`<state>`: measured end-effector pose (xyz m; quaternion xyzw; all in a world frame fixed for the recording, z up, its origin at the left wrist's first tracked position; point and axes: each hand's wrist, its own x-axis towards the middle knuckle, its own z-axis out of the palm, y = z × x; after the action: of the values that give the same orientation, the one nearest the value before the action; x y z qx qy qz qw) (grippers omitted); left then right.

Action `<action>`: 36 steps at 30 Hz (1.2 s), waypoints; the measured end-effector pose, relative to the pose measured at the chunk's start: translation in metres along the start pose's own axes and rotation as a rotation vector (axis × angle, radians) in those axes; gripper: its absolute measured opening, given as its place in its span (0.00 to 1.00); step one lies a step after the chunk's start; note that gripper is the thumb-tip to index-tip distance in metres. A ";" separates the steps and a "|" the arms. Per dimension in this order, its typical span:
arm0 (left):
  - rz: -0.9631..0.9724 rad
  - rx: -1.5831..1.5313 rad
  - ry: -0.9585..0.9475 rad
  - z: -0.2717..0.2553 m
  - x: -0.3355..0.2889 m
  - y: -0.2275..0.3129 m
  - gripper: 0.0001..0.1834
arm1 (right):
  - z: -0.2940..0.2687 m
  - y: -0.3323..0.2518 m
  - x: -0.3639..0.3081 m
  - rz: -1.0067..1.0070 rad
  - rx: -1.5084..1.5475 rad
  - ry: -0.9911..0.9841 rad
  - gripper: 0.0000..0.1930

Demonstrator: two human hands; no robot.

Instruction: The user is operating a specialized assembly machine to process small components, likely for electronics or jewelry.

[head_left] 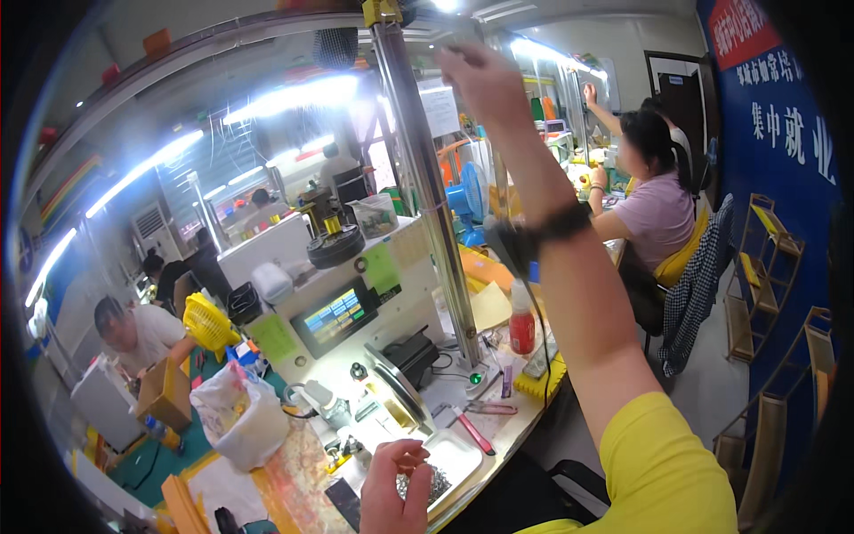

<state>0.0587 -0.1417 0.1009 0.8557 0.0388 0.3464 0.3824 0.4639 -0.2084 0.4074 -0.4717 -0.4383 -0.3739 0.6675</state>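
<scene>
My left hand [391, 492] is low at the front, beside a white tray [469, 452] with small silvery metal parts [434, 485] in it. Its fingers are bent and apart from the thumb, and I see nothing between them. High up, my right hand [483, 84] is raised to the right of an upright metal post [427, 178]. Those fingers are curled together, and anything in them is too small to make out. A dark band [559, 227] circles my right wrist. Behind the tray stands a bench machine with a lit screen [335, 315].
A red-handled tool [474, 432] and pliers [491, 408] lie beyond the tray. A red bottle [521, 325] stands to their right. A white plastic bag [238, 414] and cardboard box [164, 396] sit at left. A person [654, 205] works at right; others sit farther back.
</scene>
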 end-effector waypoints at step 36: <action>-0.312 0.045 -0.301 0.008 -0.017 -0.019 0.20 | -0.058 0.048 -0.377 1.028 -0.094 -0.342 0.14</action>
<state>0.0550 -0.1387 0.0744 0.8898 0.1210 0.1502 0.4135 0.3942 -0.2189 0.0295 -0.7088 -0.2361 0.0637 0.6617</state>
